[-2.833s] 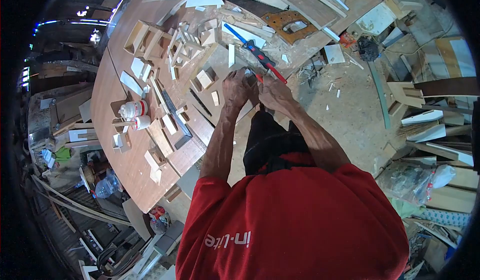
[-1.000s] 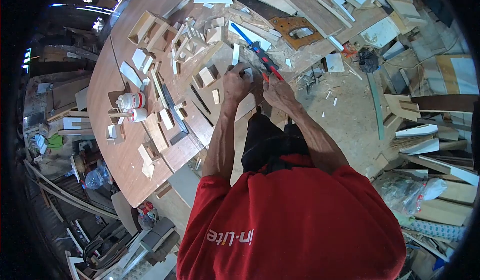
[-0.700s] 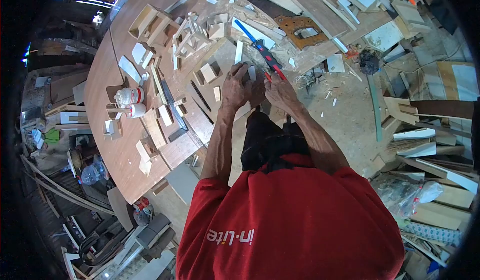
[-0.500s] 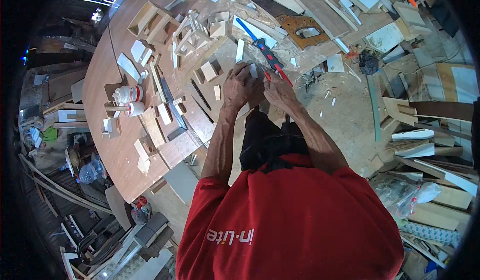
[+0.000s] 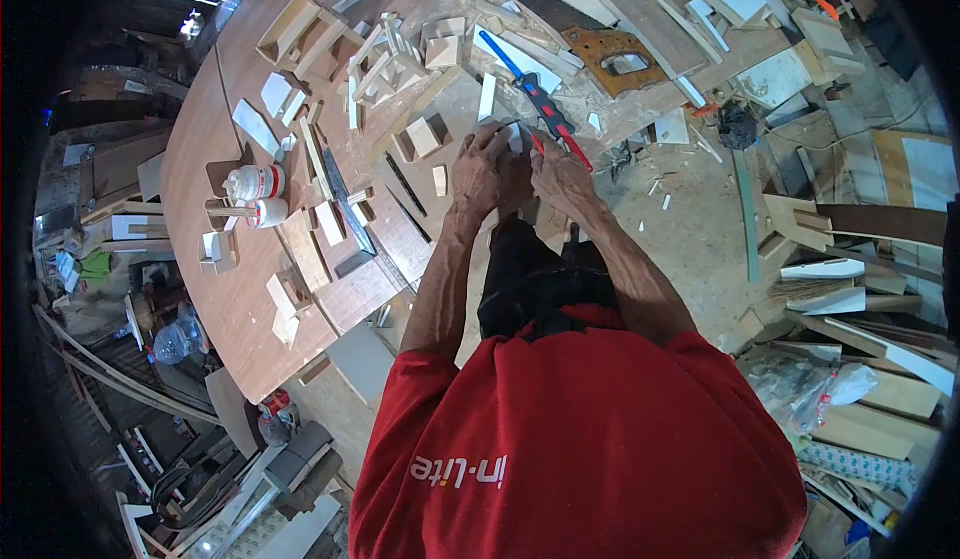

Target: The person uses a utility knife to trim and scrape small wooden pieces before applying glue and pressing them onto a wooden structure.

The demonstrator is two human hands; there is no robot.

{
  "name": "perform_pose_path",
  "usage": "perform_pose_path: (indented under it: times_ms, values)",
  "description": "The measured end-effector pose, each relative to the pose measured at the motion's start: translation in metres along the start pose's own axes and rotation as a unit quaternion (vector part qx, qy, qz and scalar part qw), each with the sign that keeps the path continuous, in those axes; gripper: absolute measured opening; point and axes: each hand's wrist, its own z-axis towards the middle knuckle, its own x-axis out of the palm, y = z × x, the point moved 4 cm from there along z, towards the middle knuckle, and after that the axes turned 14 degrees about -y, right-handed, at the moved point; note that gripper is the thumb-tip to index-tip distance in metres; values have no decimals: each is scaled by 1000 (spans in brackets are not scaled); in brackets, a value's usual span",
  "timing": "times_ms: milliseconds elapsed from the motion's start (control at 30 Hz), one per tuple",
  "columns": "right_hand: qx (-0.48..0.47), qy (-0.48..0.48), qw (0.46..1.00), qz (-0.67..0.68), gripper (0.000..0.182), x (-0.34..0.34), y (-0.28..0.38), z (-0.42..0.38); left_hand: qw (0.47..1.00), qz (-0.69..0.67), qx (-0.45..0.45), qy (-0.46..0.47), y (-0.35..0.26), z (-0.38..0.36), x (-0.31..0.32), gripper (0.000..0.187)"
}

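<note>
My left hand [image 5: 478, 172] is closed at the near edge of the wooden table, its fingers pressing on a small white-faced block [image 5: 515, 139]. Close beside it, my right hand [image 5: 563, 179] pinches a thin red pencil-like tool [image 5: 538, 145] with its tip against or near that block. Just beyond the right hand lies a long slim tool [image 5: 540, 104] with a blue end, a dark grip and a red end. A small wooden block [image 5: 424, 137] and a dark thin strip [image 5: 406, 184] rest left of my hands.
A handsaw [image 5: 612, 62] with a wooden handle lies at the back among offcuts. White glue bottles [image 5: 255, 184] stand on the left of the table [image 5: 210, 299], near a metal square [image 5: 345, 209] and small wooden assemblies [image 5: 385, 69]. Stacked boards [image 5: 880, 349] fill the right side.
My right hand has shifted slightly away from my body with the red tool. The left hand stays at the block, and the view has moved a little.
</note>
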Motion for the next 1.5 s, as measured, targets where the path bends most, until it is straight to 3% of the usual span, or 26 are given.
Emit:
perform_pose_path:
  times_ms: [100,167,300,367,400,467,600,767,833,967,1200,1267,1367,1500]
  values:
    - [-17,1,1000,-18,46,1,2,-1,1000,0,-3,-1,0,0,-1,41]
    - [-50,-59,997,-9,42,0,4,-1,1000,-3,3,-11,1,-1,0,39]
    - [-86,-53,995,-25,36,22,-13,-6,1000,-12,-6,0,0,2,1,35]
    - [-175,46,976,-122,31,22,-4,-7,1000,-6,4,-2,-3,3,-1,32]
    - [-174,45,976,-122,31,16,1,-5,1000,-6,5,-2,-3,1,-1,32]
    - [97,68,990,75,30,4,0,1,1000,-2,24,-9,-5,2,-2,30]
    - [174,90,978,68,30,-10,5,-10,999,13,22,-26,-4,2,3,29]
    - [151,108,979,79,31,-8,-18,-21,997,-31,-13,-62,-7,2,-2,39]
    - [152,46,982,105,35,-16,-14,-22,996,-38,-47,-66,-6,3,-2,42]
    - [193,79,974,89,36,-17,-14,-17,992,-52,-96,-55,4,5,6,47]
    - [122,59,988,77,35,-7,-8,-22,982,-93,-158,-53,3,8,10,38]
    - [99,37,992,68,35,-7,-5,-21,956,-180,-217,-80,1,6,7,33]
    - [111,57,988,87,33,-10,-2,-18,970,-106,-202,-83,-1,5,4,23]
    - [97,42,990,90,27,-9,-3,-17,976,-120,-136,-121,0,1,4,16]
